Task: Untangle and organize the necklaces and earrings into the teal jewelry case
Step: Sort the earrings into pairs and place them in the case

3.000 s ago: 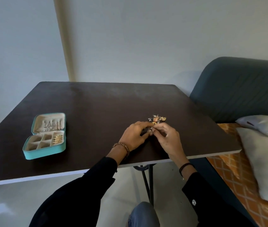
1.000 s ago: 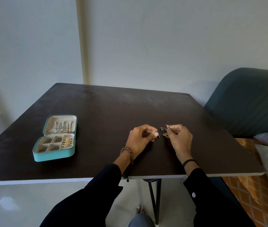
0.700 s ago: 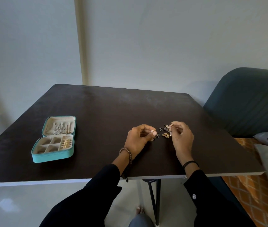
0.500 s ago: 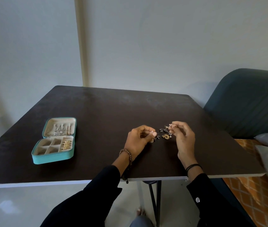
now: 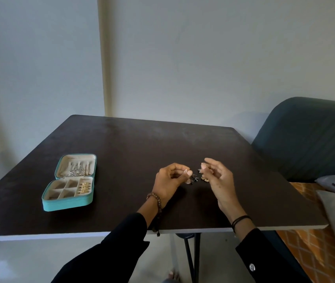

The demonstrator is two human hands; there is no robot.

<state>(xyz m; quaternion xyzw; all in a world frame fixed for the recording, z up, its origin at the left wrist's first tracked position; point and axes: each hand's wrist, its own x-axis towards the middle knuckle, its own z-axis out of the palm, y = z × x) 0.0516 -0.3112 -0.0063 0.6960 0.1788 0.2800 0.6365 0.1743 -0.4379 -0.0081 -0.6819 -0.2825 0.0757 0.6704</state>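
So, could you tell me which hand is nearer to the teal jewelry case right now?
The left hand is nearer: it sits to the right of the teal jewelry case across bare table, while the right hand is farther right again, beyond the left.

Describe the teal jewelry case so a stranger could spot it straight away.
Start at the dark table and look to its left side, away from the two hands working near the middle. There lies the teal jewelry case, open flat, cream-lined, silver pieces in its far half and gold ones in a near compartment. Nothing else on the table is teal.
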